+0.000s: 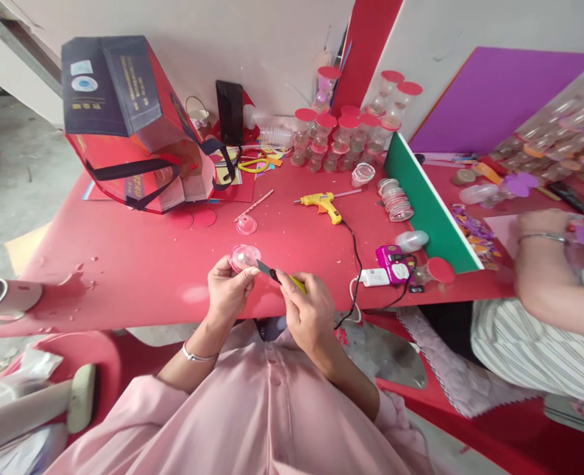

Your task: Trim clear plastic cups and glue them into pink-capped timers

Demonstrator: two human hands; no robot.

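Red tabletop; left fingers pinch a clear plastic piece, right fingers grip a knife.

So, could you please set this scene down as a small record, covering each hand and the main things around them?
Left hand: holding a small clear plastic piece
Right hand: gripping a yellow-handled knife, blade tip right at that piece
Glue gun: yellow, lying on the red table
Just beyond the held piece: clear domed part, striped stick
Far side: red-capped hourglass-shaped containers, standing
Left side: red-and-dark bag, metal cup
Right side: green divider, co-worker's arm past it
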